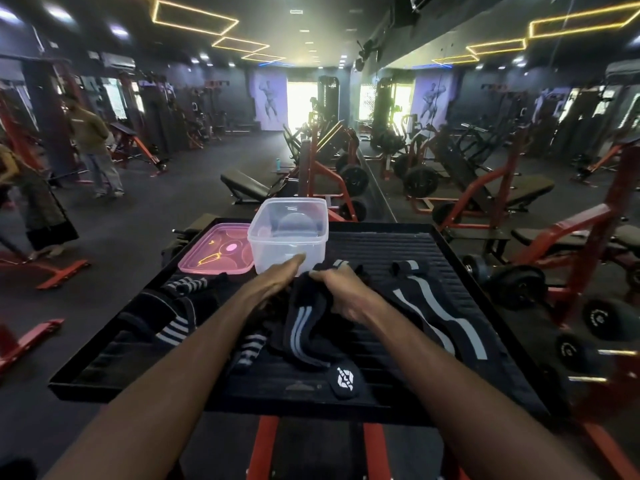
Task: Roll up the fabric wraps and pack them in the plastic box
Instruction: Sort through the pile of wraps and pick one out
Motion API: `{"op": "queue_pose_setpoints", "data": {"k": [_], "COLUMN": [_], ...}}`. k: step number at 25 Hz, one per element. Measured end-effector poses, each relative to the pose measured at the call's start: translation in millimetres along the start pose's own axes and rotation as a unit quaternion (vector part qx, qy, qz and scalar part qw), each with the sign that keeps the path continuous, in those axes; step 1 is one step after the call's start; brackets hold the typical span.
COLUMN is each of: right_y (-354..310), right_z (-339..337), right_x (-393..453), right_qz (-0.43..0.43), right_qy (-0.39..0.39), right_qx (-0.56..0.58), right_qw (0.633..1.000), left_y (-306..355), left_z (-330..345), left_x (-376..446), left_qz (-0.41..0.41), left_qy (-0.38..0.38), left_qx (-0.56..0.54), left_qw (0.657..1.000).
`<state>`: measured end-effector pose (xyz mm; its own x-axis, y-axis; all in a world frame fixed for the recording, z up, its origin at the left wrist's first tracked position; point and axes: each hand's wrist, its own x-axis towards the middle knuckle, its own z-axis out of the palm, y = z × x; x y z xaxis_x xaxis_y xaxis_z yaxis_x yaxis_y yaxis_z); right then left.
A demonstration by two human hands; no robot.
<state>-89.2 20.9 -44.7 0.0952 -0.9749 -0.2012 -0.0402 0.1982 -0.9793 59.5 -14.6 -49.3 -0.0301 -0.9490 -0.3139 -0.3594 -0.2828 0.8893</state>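
We see both hands over the middle of a black ribbed bench (398, 244) in a gym. The right hand (341, 296) has its fingers curled round the top end of a black fabric wrap (304, 327) with pale stripes, pinching it just in front of the plastic box (289, 233). From the grip the wrap hangs down and lies in loose folds toward the near edge, ending in a black tab with a white logo (344, 378). The left hand (277, 277) lies beside it with fingers straight and together, the fingertips touching the near wall of the box; it holds nothing that we can make out.

The clear box stands upright at the far edge of the bench, with no lid on it. Its pink lid (216, 249) lies flat just to its left, at the far left corner.

A second striped wrap (440, 313) lies unrolled to the right of the hands, running from near the box toward the right edge. More striped wraps (173, 313) lie in a heap on the left side of the bench.

Beyond the bench are weight machines and a person standing (93, 147) far off at the left.
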Motion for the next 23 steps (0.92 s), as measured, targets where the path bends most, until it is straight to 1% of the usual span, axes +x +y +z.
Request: {"op": "queue_pose_setpoints", "data": {"k": [1, 2, 3, 4, 5, 6, 7, 8, 9, 10, 11, 12, 14, 15, 17, 19, 23], "right_y": [6, 11, 13, 14, 16, 17, 18, 21, 25, 30, 34, 36, 40, 42, 47, 49, 43], "right_z": [-2, -6, -9, -9, -6, -2, 4, 8, 13, 19, 26, 33, 42, 45, 46, 48, 59], "right_x": [-1, -3, -5, -8, -9, -7, -4, 2, 9, 14, 17, 14, 10, 10, 13, 14, 4], "right_qz": [-0.009, -0.014, -0.006, -0.003, 0.005, 0.01, 0.018, 0.028, 0.039, 0.053, 0.066, 0.07, 0.056, 0.048, 0.042, 0.054, 0.06], "right_qy": [0.041, 0.085, 0.124, 0.144, 0.13, 0.112, 0.106, 0.096, 0.085, 0.069, 0.055, 0.052, 0.067, 0.081, 0.081, 0.038, -0.053], "right_qx": [-0.128, -0.264, -0.358, -0.372, -0.326, -0.238, -0.134, -0.035, 0.049, 0.117, 0.157, 0.164, 0.125, 0.102, 0.123, 0.154, 0.122], "right_qw": [0.991, 0.961, 0.925, 0.917, 0.936, 0.965, 0.985, 0.994, 0.994, 0.989, 0.984, 0.983, 0.988, 0.99, 0.988, 0.986, 0.989], "left_y": [1, 0, -1, -3, -5, -6, -6, -5, -6, -8, -10, -11, -18, -23, -35, -48, -65], "left_z": [4, 7, 10, 12, 13, 13, 12, 9, 6, 1, -4, -7, -8, -8, -6, -9, -34], "left_x": [-10, -16, -18, -20, -19, -18, -18, -18, -16, -14, -14, -17, -24, -24, -29, -28, -28], "left_qz": [0.003, 0.014, 0.027, 0.04, 0.053, 0.067, 0.084, 0.095, 0.098, 0.093, 0.085, 0.074, 0.077, 0.091, 0.122, 0.125, 0.056], "left_qy": [0.008, 0.024, 0.042, 0.054, 0.062, 0.07, 0.082, 0.096, 0.104, 0.099, 0.085, 0.064, 0.034, 0.047, 0.109, 0.148, 0.148], "left_qx": [0.028, 0.061, 0.087, 0.107, 0.121, 0.132, 0.144, 0.158, 0.162, 0.15, 0.139, 0.141, 0.178, 0.207, 0.273, 0.335, 0.415], "left_qw": [1.0, 0.998, 0.995, 0.992, 0.989, 0.986, 0.983, 0.978, 0.976, 0.979, 0.983, 0.985, 0.98, 0.973, 0.948, 0.922, 0.896]}}
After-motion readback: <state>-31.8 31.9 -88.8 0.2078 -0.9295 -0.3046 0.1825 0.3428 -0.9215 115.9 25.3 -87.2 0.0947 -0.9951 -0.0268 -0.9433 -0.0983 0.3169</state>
